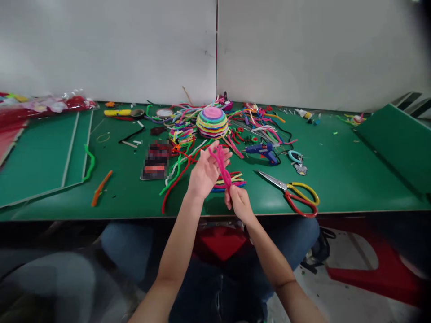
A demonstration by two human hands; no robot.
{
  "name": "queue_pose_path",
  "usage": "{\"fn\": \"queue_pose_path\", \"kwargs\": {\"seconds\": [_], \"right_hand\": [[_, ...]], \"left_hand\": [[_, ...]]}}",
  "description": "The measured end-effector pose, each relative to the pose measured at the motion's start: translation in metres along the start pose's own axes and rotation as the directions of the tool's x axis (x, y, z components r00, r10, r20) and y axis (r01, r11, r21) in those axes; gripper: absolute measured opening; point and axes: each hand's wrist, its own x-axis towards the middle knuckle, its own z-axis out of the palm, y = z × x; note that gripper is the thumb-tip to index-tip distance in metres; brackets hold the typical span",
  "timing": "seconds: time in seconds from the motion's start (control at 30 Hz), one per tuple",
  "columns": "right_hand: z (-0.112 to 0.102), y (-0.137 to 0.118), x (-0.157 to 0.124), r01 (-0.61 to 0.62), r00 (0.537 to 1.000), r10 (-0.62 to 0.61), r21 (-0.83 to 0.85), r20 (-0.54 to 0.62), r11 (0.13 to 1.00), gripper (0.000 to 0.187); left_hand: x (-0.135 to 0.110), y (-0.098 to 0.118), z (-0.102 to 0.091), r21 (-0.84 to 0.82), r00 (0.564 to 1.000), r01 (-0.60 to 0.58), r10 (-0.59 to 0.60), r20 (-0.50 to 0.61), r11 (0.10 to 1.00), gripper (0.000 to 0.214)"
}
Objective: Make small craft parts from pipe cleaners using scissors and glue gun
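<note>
Twisted strands of pink pipe cleaner (222, 167) run between my two hands, above the table's front edge. My right hand (238, 202) is closed on their lower end. My left hand (207, 172) is turned palm up with its fingers stretched out, and the upper part of the strands lies across them. Beneath the hands a small bundle of yellow, red and blue pipe cleaners (239, 183) rests on the table, partly hidden. Behind them sits a striped, rainbow-coloured dome (212, 122) that looks wound from pipe cleaners.
Scissors (288, 186) with red and yellow handles lie at right, near the edge. Beyond them are a blue glue gun (262, 151) and a turquoise ring with a charm (296, 158). A pixelated dark object (155, 161) and an orange pipe cleaner (101, 188) lie left. Green boards (397, 148) flank the table.
</note>
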Motion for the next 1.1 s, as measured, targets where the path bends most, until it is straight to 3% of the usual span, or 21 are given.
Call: {"fn": "queue_pose_path", "kwargs": {"seconds": [0.1, 0.17, 0.33, 0.43, 0.63, 0.73, 0.9, 1.1], "right_hand": [[-0.001, 0.007, 0.01, -0.069, 0.997, 0.074, 0.21, -0.014, 0.975, 0.055], [-0.002, 0.008, 0.011, -0.099, 0.995, 0.102, 0.251, -0.002, 0.963, 0.058], [-0.005, 0.003, 0.009, -0.182, 0.983, 0.175, 0.146, 0.059, 0.973, 0.057], [-0.007, 0.002, 0.009, -0.122, 0.991, 0.122, 0.0, 0.059, 0.993, 0.06], [-0.005, 0.003, 0.008, -0.019, 0.991, -0.003, -0.157, -0.137, 0.987, 0.023], [-0.005, 0.002, 0.007, -0.035, 0.989, 0.013, -0.147, -0.149, 0.989, 0.02], [-0.007, 0.001, 0.005, -0.066, 0.983, 0.046, -0.105, -0.179, 0.992, 0.022], [0.002, -0.003, 0.006, -0.062, 0.959, 0.092, 0.121, -0.267, 0.991, 0.021]], "left_hand": [[-0.003, -0.018, -0.016, 0.191, 0.989, 0.126, -0.138, 0.052, 0.974, 0.049], [-0.011, -0.03, -0.025, 0.257, 0.98, 0.188, -0.197, 0.01, 0.948, 0.051], [-0.022, -0.036, -0.033, 0.322, 0.99, 0.139, -0.12, -0.08, 0.937, 0.037], [-0.021, -0.032, -0.033, 0.405, 0.993, 0.09, -0.052, -0.103, 0.91, 0.029], [-0.024, -0.033, -0.03, 0.632, 0.979, -0.011, 0.137, -0.15, 0.775, 0.023], [-0.027, -0.032, -0.031, 0.691, 0.977, -0.009, 0.153, -0.147, 0.723, 0.023], [-0.029, -0.029, -0.027, 0.681, 0.97, -0.013, 0.175, -0.17, 0.732, 0.027], [-0.027, -0.04, -0.016, 0.704, 0.977, -0.042, 0.177, -0.12, 0.709, 0.029]]}}
